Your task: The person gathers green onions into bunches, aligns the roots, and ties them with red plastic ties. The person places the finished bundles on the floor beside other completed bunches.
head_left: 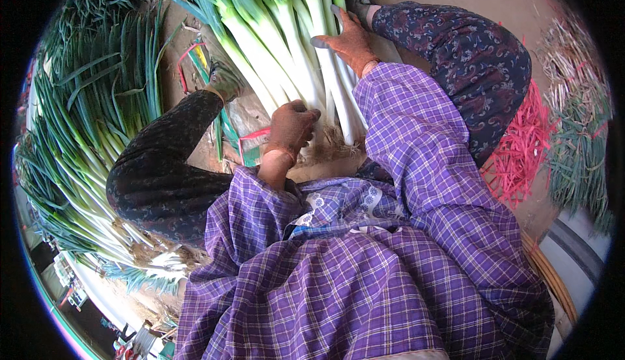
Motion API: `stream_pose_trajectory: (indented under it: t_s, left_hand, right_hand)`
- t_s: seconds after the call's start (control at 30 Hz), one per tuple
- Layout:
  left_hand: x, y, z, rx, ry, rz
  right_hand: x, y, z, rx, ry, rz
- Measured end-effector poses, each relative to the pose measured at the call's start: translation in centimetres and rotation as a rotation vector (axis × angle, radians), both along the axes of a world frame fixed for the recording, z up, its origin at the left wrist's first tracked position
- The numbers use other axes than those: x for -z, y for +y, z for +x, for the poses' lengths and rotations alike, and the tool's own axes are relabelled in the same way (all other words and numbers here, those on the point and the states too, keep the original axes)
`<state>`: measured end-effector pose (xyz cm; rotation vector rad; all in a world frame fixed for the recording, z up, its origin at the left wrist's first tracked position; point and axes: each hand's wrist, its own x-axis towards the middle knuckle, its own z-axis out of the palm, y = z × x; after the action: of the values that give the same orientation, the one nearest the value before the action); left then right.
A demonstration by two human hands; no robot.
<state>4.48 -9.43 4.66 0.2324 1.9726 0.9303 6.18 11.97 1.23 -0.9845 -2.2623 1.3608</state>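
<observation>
A large bunch of Welsh onions [286, 47], white stalks with green tops, lies between my legs, its roots toward me. My right hand [351, 42], in a brownish-orange glove, reaches over the stalks on the bunch's right side. Its thumb and forefinger are stretched apart against them. My left hand [291, 127], gloved alike, is closed beside the lower white stalks, near the roots [335, 140]. What its curled fingers hold, if anything, is hidden.
More onions [84, 145] are heaped along the left, beyond my bent left leg [163, 165]. Red plastic strips [524, 148] lie in a pile to the right of my right knee. Onions with darker, thinner leaves [576, 145] lie at the far right.
</observation>
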Motion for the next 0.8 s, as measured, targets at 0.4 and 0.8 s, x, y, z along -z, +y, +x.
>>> stream_pose_trajectory:
  t_s: [0.4, 0.8]
  left_hand:
    - [0.6, 2.2, 0.7, 0.106, -0.106, -0.052]
    - [-5.4, 16.8, -9.2, 0.732, 1.541, 0.451]
  right_hand:
    - [1.0, -4.4, -1.7, 0.018, -0.122, 0.229]
    - [0.9, -6.0, -1.7, 0.027, 0.014, 0.508]
